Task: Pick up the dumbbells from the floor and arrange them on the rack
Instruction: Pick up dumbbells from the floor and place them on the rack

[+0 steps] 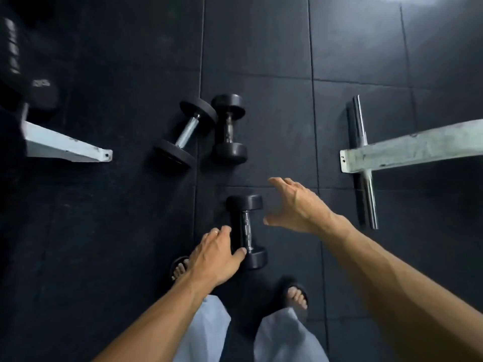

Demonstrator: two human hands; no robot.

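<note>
Three black dumbbells lie on the dark rubber floor. The nearest dumbbell [247, 231] lies lengthwise just ahead of my feet, with a chrome handle. My left hand [215, 257] hovers at its left side, fingers spread, thumb near its lower head, holding nothing. My right hand [295, 205] is open to the dumbbell's right, palm turned left, apart from it. Farther ahead lie a round-plate dumbbell [184, 131] with a bright handle, tilted, and a hex dumbbell [229, 128] beside it. The rack's white foot [65, 146] shows at the left, with dark weights above it.
A white frame leg [407, 147] with a chrome crossbar [362, 158] lies on the floor at the right. My sandalled feet [296, 295] stand at the bottom centre. Dark stored weights [11, 48] sit at the far left edge.
</note>
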